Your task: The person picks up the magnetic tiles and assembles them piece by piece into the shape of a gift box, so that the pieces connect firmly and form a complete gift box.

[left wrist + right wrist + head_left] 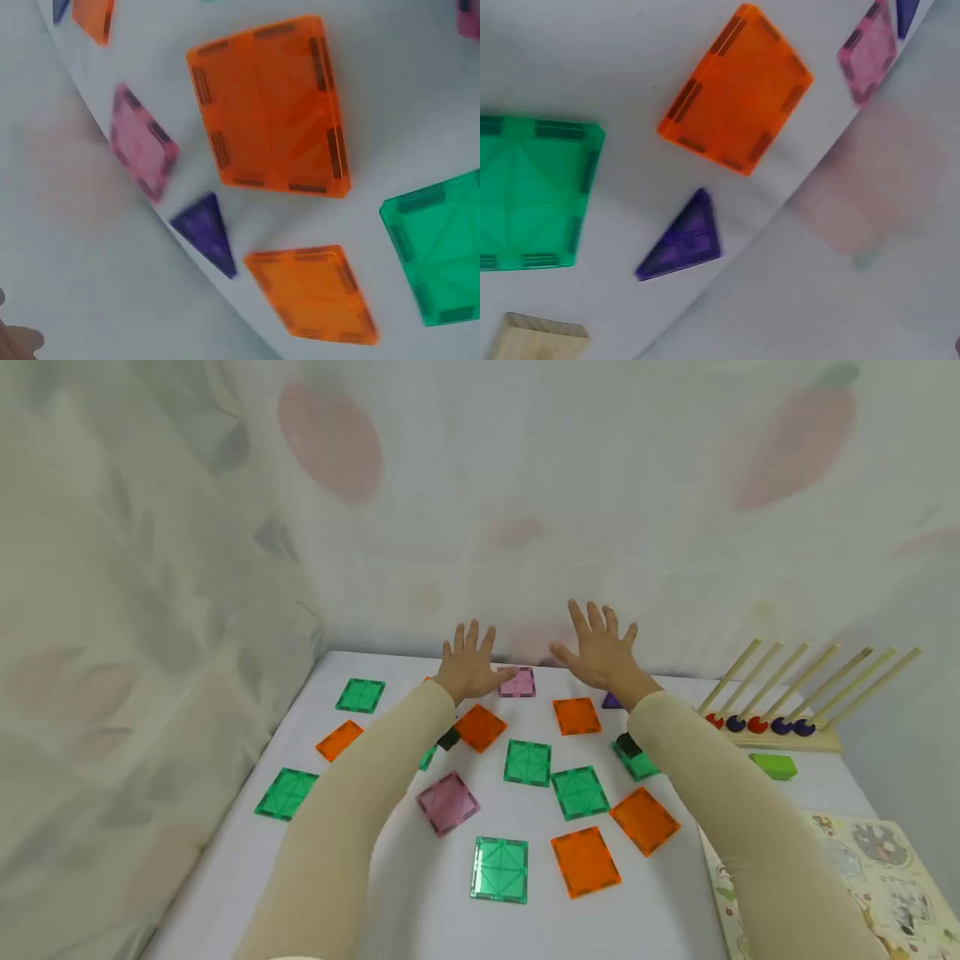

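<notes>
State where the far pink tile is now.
In the head view, the far pink tile lies just right of centre by the far edge of the table, between the left hand and right hand, with an orange tile nearer and to its right.

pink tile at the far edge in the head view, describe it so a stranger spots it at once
At the far edge of the white tabletop, below the printed cloth, look between the left hand and right hand. The square pink tile lies there; its nearest neighbours are orange, and the other pink tile lies nearer the camera.
</notes>
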Demonstrator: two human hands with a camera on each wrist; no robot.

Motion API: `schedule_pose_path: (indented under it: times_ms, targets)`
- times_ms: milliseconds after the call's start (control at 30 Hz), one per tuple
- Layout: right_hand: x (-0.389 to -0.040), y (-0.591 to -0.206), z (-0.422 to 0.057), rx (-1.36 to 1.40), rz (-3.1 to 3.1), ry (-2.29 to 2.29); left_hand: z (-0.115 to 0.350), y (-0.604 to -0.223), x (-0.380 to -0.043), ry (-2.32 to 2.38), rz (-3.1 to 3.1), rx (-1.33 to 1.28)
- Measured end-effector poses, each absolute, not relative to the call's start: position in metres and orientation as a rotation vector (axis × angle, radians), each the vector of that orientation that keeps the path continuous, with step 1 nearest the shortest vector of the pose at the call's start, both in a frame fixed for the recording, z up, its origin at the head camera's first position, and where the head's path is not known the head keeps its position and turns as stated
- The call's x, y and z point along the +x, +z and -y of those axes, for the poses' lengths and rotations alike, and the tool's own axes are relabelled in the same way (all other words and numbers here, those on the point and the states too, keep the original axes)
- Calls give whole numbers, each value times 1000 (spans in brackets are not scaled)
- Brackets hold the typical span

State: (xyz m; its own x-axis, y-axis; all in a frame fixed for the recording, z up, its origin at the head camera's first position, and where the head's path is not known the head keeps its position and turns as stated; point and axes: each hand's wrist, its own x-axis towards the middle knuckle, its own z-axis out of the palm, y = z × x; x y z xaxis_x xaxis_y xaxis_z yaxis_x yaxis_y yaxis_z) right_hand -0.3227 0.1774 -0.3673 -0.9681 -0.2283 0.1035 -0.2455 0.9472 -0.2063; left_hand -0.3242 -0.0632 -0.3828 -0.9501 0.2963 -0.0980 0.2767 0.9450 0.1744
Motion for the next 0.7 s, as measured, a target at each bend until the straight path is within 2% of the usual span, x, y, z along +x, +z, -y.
schedule_pose_path:
  times_ms: [100, 233, 467, 700]
  targets:
    - [-299, -367, -173, 596, 2873, 380, 61, -380, -296, 76, -2927, 783]
    - [-252, -375, -169, 896, 2660, 373, 65, -373, -237, -195, -2771, 1177]
    - [-172, -404, -185, 1213, 2654, 199, 76, -399, -147, -213, -2679, 1349]
    - [-123, -441, -209, 1427, 2857, 193, 87, -439, -112, -129, -2618, 1394]
